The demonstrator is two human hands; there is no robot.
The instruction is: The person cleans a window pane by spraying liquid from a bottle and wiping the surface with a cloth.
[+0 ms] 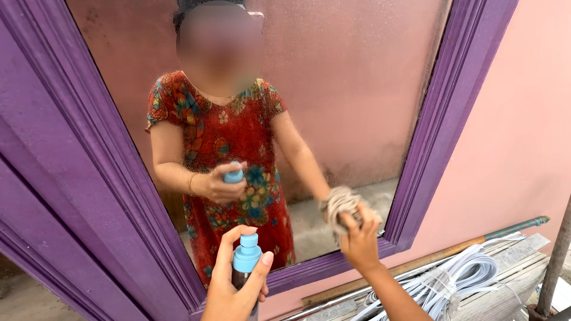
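The person stands close to a mirror (357, 89) in a purple frame (434, 131) set against a pink wall (517, 137). The left hand (233, 285) is wrapped around a small spray bottle (245, 264) with a light-blue pump head, held upright low and near, just in front of the glass; the fingers are closed on the dark body and the forefinger sits up by the top of the pump. The right hand (358, 238) is clenched on a bunched beige cloth (340, 205), pressing it against the lower right part of the glass, close to the frame.

The bottle looks light and rigid, probably smooth plastic that could slip if wet, so I'd judge the best hold is round the body with one finger free for the pump. The cloth is soft and limp; it needs to be gathered into a wad in the palm, as it is here, to give a firm pad.

Low on the right, below the frame, lie a bundle of white flat strips (458, 276) and a long wooden pole with a green end (452, 249).
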